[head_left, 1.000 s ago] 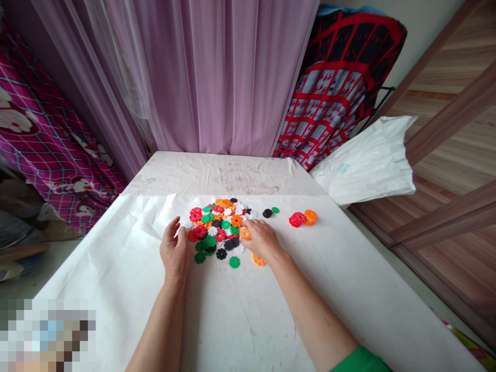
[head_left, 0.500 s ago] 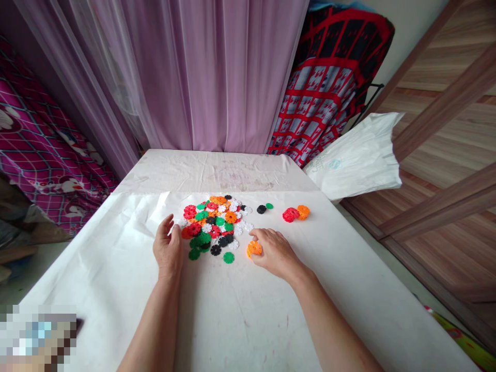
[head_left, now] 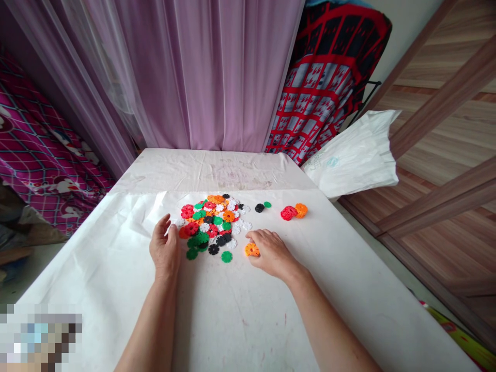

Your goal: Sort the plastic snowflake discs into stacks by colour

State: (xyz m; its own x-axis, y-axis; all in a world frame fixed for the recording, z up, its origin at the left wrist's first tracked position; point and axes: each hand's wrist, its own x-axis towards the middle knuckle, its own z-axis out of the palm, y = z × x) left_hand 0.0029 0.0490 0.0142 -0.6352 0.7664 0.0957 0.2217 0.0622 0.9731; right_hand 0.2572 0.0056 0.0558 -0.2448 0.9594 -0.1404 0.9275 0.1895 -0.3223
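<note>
A heap of flat plastic snowflake discs [head_left: 211,222] in red, green, orange, white and black lies mid-table on a white sheet [head_left: 240,310]. My right hand [head_left: 271,252] rests just right of the heap, fingers curled and pinching orange discs [head_left: 251,250] against the sheet. My left hand [head_left: 166,247] stands on its edge at the heap's left side, fingers loosely apart, holding nothing. A small red stack [head_left: 289,213] and an orange stack [head_left: 300,210] sit apart to the right. A black disc [head_left: 259,207] and a green disc [head_left: 267,204] lie between.
Purple curtains [head_left: 201,72] hang behind the table's far edge. A red and black blanket [head_left: 329,77] and a white plastic bag [head_left: 352,155] are at the right. A pink patterned cloth [head_left: 42,155] lies at the left. A wooden floor runs along the right.
My right hand has drawn back from the heap toward me, bringing orange discs with it. My left hand has stayed by the heap's left edge.
</note>
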